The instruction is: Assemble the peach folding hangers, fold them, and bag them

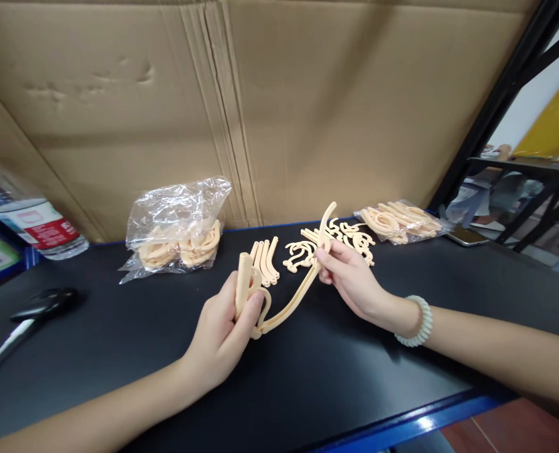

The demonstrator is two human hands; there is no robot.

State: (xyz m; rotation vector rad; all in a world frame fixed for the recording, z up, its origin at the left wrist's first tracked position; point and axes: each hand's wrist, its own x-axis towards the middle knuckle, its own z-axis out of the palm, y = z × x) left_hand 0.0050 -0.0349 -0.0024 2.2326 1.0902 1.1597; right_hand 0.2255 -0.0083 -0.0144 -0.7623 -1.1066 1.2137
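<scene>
My left hand (222,333) is closed around the thick end of a beige plastic part (245,286), held upright just above the black table (119,358). A long curved beige arm (298,296) runs from that part up to the right. My right hand (349,277), with a pale bead bracelet on its wrist, pinches this arm near its upper end. Loose beige curved strips (266,259) and hooked pieces (302,255) lie on the table just behind my hands.
A clear bag of beige parts (178,229) sits at back left, another bag (399,221) at back right. Cardboard (260,107) walls the rear. A water bottle (29,220) and a black tool (43,305) lie left. A black rack frame (505,94) stands right.
</scene>
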